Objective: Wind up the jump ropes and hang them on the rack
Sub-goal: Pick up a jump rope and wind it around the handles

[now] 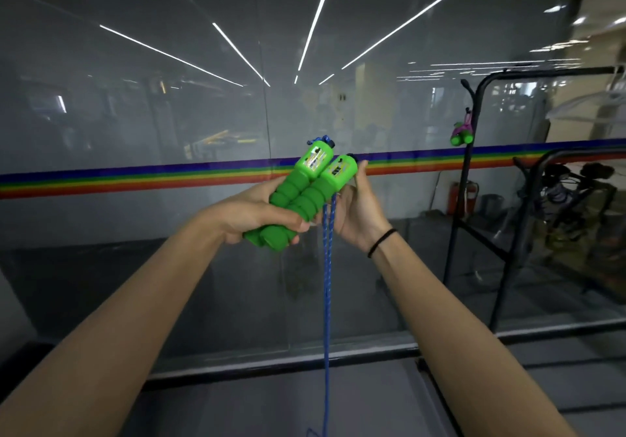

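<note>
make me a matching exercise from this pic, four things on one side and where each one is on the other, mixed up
1. green handles
2. blue rope
3. wound jump rope
4. black band

a. hung on the rack
b. round the wrist of the right hand
c. gripped in the left hand
d. hanging down between the forearms

Pairs: 1-c, 2-d, 3-a, 4-b

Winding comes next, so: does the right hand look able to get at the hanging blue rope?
Probably yes: the blue rope hangs free just beside the right hand, nothing between them.
</note>
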A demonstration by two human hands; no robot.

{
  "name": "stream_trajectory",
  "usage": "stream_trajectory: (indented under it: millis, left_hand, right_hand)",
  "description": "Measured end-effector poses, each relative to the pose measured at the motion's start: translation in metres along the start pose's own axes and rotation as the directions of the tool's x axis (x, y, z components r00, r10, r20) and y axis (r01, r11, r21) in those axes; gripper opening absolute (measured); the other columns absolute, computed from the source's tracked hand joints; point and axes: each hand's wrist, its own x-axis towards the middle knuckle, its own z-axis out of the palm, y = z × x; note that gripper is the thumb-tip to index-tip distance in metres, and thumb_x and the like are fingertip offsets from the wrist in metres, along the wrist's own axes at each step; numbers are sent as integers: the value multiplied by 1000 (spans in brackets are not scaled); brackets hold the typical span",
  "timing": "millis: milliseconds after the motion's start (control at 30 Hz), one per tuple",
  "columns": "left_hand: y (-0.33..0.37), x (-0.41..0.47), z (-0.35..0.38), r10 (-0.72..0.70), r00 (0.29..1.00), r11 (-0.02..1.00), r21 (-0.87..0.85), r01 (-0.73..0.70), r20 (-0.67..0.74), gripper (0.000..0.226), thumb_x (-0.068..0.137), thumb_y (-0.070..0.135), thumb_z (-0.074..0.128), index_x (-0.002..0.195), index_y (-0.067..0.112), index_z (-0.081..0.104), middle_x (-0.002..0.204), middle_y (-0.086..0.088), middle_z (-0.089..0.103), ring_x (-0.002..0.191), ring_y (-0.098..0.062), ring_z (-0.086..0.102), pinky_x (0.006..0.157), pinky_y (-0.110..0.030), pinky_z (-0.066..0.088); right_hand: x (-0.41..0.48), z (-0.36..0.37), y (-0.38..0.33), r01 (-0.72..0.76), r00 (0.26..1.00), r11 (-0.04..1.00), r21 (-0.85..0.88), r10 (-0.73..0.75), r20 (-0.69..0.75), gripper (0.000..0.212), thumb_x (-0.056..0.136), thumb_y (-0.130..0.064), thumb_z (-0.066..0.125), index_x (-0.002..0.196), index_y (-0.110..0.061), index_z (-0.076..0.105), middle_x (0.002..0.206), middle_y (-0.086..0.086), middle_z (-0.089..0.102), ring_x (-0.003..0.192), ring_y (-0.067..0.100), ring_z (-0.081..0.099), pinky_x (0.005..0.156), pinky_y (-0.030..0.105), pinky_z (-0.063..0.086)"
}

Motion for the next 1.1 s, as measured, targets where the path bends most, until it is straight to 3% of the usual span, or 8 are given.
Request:
stream_trajectory:
  millis: [67, 133, 367, 600, 767, 900, 1033, 1100]
  left_hand:
    - [-6, 3, -9, 23, 999, 1000, -7, -23, -49, 51, 49, 6, 76, 94, 19, 55, 68, -1, 64, 51, -17, 61, 47, -25, 49]
    - [-11, 7, -17, 29, 994, 999, -13, -30, -107, 55, 43, 16, 76, 93, 17, 54, 69, -2, 63, 52, -18, 61, 49, -27, 50]
    - [-18, 14, -32, 52, 972, 997, -41, -63, -230, 62, 40, 14, 77, 98, 24, 55, 64, 4, 66, 52, -16, 63, 50, -27, 51]
    - [-13, 14, -32, 70, 951, 996, -34, -84, -301, 50, 56, 4, 70, 98, 26, 55, 63, 6, 66, 53, -14, 63, 52, -28, 52]
    - [-8, 13, -29, 70, 946, 996, -33, -84, -316, 51, 58, 2, 70, 100, 27, 55, 66, 6, 67, 54, -13, 64, 51, -27, 54]
    - [-5, 11, -24, 76, 943, 996, -12, -85, -324, 53, 59, 1, 70, 103, 26, 55, 71, 2, 66, 55, -14, 64, 52, -28, 54]
    - [1, 8, -18, 106, 935, 993, -5, -115, -339, 52, 59, 2, 69, 104, 22, 53, 68, 3, 66, 53, -13, 63, 49, -24, 50]
    - [5, 7, -17, 128, 924, 990, -11, -141, -359, 47, 60, 3, 68, 99, 24, 54, 64, 5, 66, 52, -12, 63, 47, -23, 49]
  right_hand:
    - [-1, -7, 17, 8, 999, 995, -95, -11, -35, 62, 93, -58, 12, 79, -15, 54, 46, -8, 42, 38, 6, 36, 51, 22, 40]
    - [-6, -19, 34, 10, 996, 976, -215, -28, -80, 47, 98, -44, 22, 73, -16, 51, 42, -12, 29, 36, 4, 25, 46, 19, 36]
    - [-34, -61, 86, -100, 993, 778, -620, 35, -117, 25, 95, -22, 47, 75, -15, 60, 55, -7, 57, 51, 6, 55, 58, 14, 46]
    - [-62, -95, 133, -359, 933, 697, -621, 266, -241, 19, 93, -17, 52, 78, -13, 64, 77, 3, 67, 75, 11, 65, 76, 15, 52]
    - [-76, -124, 160, -518, 854, 616, -594, 338, -395, 10, 84, -18, 65, 77, -11, 67, 93, 13, 70, 93, 26, 66, 94, 38, 51]
    - [-82, -143, 173, -612, 779, 528, -588, 279, -561, 13, 79, -20, 71, 66, -19, 66, 94, 16, 71, 95, 29, 67, 87, 38, 54]
    - [-91, -169, 182, -666, 745, 368, -649, 278, -607, 23, 78, -19, 68, 56, -22, 61, 86, 18, 71, 86, 31, 68, 81, 43, 55]
    - [-100, -172, 183, -688, 726, 298, -662, 285, -626, 19, 79, -21, 66, 61, -18, 62, 74, 10, 67, 70, 22, 63, 66, 32, 55]
